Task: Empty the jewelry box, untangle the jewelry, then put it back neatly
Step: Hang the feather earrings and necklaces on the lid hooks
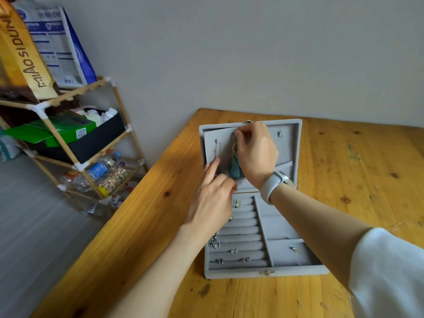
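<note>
Your wooden counter [344, 168] carries the open grey jewelry box [266, 274], sitting square in front of you near the counter's far edge by the wall, lid raised at the back, bare knotty planks showing all around the jewelry box.

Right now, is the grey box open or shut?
Open. The jewelry box has its lid standing up at the back, so the ring rolls and compartments inside show.

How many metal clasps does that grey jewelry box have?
2. One clasp sits on the top edge of the open lid, just left of the right hand. The other clasp is on the box's front edge, nearest the camera.
</note>
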A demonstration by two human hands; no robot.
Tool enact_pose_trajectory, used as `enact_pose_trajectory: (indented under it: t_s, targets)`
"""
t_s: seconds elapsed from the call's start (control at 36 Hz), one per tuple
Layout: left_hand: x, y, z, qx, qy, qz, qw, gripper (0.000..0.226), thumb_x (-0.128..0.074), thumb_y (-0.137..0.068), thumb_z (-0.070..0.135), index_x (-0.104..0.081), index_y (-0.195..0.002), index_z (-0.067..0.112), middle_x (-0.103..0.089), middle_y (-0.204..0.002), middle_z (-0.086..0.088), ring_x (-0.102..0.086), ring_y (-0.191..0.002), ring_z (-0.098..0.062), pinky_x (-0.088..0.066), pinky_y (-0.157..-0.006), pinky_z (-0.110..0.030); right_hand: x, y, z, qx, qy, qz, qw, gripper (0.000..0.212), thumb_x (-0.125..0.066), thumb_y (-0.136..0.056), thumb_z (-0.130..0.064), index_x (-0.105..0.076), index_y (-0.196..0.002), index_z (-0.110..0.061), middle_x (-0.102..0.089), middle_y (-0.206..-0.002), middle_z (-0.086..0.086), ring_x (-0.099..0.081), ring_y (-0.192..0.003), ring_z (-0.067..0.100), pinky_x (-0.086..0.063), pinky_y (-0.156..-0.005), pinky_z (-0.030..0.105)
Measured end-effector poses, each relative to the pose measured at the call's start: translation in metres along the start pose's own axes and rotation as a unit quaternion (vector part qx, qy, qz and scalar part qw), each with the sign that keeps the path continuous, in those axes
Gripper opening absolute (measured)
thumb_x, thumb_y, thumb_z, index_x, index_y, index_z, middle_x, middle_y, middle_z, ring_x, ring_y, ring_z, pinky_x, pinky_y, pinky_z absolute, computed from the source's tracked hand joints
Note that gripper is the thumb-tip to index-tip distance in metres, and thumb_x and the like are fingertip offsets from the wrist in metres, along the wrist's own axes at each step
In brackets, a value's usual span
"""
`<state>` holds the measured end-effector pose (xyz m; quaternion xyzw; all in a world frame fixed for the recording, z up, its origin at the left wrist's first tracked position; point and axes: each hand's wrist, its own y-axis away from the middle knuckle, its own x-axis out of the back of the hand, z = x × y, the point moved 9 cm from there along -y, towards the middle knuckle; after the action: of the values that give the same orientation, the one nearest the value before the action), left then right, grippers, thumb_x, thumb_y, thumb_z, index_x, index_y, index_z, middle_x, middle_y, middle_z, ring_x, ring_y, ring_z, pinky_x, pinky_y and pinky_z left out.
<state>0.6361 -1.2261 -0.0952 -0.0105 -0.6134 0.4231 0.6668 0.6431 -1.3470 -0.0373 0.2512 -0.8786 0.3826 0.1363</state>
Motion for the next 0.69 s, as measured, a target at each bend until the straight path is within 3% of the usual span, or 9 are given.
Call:
enact_pose_trajectory:
  t_s: [0.19,0.36,0.44,0.53,0.61,0.69]
  targets:
    - [0.000,0.000,-0.003,0.005,0.020,0.012,1.000,0.014,-0.056,-0.083,-0.003,-0.067,-0.086,0.005,-0.067,-0.090,-0.009,-0.035,-0.132,-0.032,-0.031,-0.109,-0.046,0.003,0.002,0.000,0.043,0.031,0.004,0.999,0.016,-0.052,-0.091,-0.023,-0.065,-0.094,-0.015,-0.057,-0.096,0.005,-0.054,-0.091,0.025,-0.035,-0.060,0.031]
    - [0.002,0.000,-0.003,0.026,0.047,0.023,0.998,0.014,-0.054,-0.087,0.002,-0.067,-0.085,0.005,-0.069,-0.093,-0.009,-0.038,-0.131,-0.028,-0.018,-0.113,-0.036,-0.003,0.024,-0.002,0.146,0.088,-0.060,0.984,0.032,-0.050,-0.089,-0.003,-0.062,-0.117,-0.014,-0.055,-0.089,0.014,-0.053,-0.081,0.031,-0.029,-0.050,0.028]
    - [0.009,-0.002,-0.007,0.056,0.112,0.033,0.992,0.013,-0.055,-0.087,0.000,-0.067,-0.084,0.004,-0.069,-0.096,-0.010,-0.040,-0.127,-0.019,-0.015,-0.111,-0.024,0.004,0.029,0.005,0.128,0.036,-0.082,0.988,0.033,-0.049,-0.090,-0.005,-0.060,-0.120,-0.013,-0.054,-0.088,0.009,-0.053,-0.076,0.024,-0.040,-0.050,0.032]
    - [0.024,-0.003,-0.013,0.081,0.165,0.079,0.980,0.012,-0.058,-0.084,-0.002,-0.069,-0.085,0.004,-0.068,-0.097,-0.007,-0.051,-0.112,-0.012,-0.030,-0.098,-0.014,0.010,0.035,0.013,0.101,-0.045,-0.123,0.986,0.024,-0.050,-0.091,-0.009,-0.063,-0.111,-0.012,-0.052,-0.085,-0.001,-0.051,-0.066,0.015,-0.045,-0.061,0.032]
    - [0.032,0.003,-0.022,0.137,0.256,0.118,0.950,0.014,-0.059,-0.085,0.001,-0.069,-0.086,0.011,-0.064,-0.087,0.005,-0.059,-0.084,-0.002,-0.042,-0.077,-0.011,0.007,0.043,0.022,0.034,-0.123,-0.195,0.973,0.015,-0.054,-0.089,-0.009,-0.066,-0.095,-0.016,-0.058,-0.083,-0.005,-0.050,-0.064,0.003,-0.038,-0.062,0.012]
    - [0.028,0.011,-0.030,0.208,0.351,0.128,0.904,0.023,-0.059,-0.086,0.003,-0.067,-0.084,0.024,-0.065,-0.084,0.012,-0.061,-0.076,0.005,-0.044,-0.070,-0.006,0.004,0.049,0.026,-0.040,-0.200,-0.227,0.952,0.013,-0.058,-0.087,-0.008,-0.061,-0.082,-0.019,-0.059,-0.076,-0.012,-0.047,-0.059,-0.001,-0.038,-0.060,0.008]
